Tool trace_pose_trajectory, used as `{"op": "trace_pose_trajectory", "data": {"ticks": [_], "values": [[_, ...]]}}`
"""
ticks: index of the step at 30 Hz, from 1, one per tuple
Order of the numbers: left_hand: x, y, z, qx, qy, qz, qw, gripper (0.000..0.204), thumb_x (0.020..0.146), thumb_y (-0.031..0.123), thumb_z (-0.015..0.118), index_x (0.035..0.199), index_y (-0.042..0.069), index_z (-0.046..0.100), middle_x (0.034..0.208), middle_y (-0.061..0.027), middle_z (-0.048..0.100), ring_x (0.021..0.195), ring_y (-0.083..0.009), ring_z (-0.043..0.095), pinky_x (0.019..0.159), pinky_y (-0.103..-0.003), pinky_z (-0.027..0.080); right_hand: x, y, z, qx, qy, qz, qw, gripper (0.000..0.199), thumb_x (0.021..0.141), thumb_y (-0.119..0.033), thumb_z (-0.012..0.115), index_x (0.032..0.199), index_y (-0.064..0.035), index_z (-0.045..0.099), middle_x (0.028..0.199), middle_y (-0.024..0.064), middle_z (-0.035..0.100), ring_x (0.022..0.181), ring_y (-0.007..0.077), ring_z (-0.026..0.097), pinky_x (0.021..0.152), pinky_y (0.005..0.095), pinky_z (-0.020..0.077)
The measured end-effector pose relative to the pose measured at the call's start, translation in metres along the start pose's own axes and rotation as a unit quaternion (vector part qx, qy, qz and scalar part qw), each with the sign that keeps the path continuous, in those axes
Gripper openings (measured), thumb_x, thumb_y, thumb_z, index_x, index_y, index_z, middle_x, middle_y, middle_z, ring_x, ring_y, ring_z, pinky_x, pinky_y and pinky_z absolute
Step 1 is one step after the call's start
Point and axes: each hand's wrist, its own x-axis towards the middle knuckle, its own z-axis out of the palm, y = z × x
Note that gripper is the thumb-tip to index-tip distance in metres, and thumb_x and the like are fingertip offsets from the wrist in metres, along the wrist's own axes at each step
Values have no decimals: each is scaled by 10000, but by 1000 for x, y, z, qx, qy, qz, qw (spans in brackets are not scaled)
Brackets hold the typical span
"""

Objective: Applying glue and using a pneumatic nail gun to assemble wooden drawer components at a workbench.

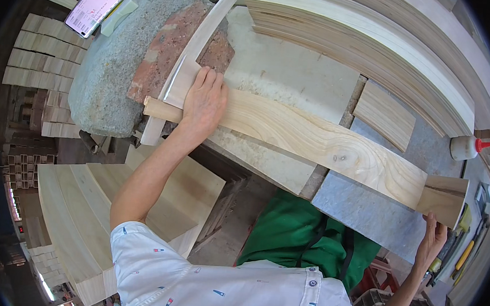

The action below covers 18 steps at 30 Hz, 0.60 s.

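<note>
A long wooden board (315, 136) with swirling grain and a knot lies slantwise across the bench, from my left hand to my right. My left hand (206, 99) is closed over its left end, fingers bent, beside a pale flat piece (181, 83) with a shiny edge. That piece rests against a long light strip (200, 31). A short block of wood (163, 110) sticks out left of my wrist. My right hand (433, 237) pinches the lower edge of a short wooden board (444, 198), which stands at the long board's right end.
Stacked long boards (356, 52) fill the bench's far side. A loose short board (385, 115) and a red-tipped glue bottle (469, 147) lie at right, above hand tools (467, 251). A large stone (106, 84), a phone (104, 1) and a panel stack (78, 220) stand left.
</note>
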Motion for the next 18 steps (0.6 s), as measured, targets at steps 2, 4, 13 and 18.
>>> {"op": "trace_pose_trajectory", "data": {"ticks": [2, 4, 13, 18], "values": [[-2, -1, -4, 3, -13, 0, 1000, 217, 751, 110, 555, 925, -3, 616, 967, -131, 543, 1060, -274, 492, 1063, -409, 284, -1, 0, -1, 6, -12, 1, 1000, 285, 935, -163, 604, 1157, 14, 593, 1044, 77, 633, 947, 144, 580, 874, 297, 457], [-4, 1, -1, 16, -43, 1, 999, 266, 775, 129, 543, 985, -14, 623, 1030, -145, 546, 1106, -285, 469, 1081, -414, 254, -3, 0, -3, 11, -23, 1, 1000, 296, 931, -154, 608, 1174, 13, 585, 1069, 80, 627, 976, 146, 574, 891, 299, 449], [-6, -1, -1, 31, -71, 9, 997, 349, 809, 150, 518, 1087, -41, 605, 1112, -171, 546, 1167, -307, 441, 1116, -434, 204, -15, -13, 1, 0, -78, 37, 996, 449, 908, -129, 623, 1309, 12, 478, 1163, 95, 601, 1020, 164, 549, 932, 301, 417], [-8, -4, 8, -1, 8, 10, 1000, 291, 766, 102, 530, 1017, -31, 591, 1077, -176, 553, 1152, -318, 470, 1089, -437, 270, -10, -36, -56, -89, -90, 59, 990, 495, 906, -61, 550, 1388, -57, 437, 1193, 82, 581, 1063, 160, 549, 921, 289, 417]]}}
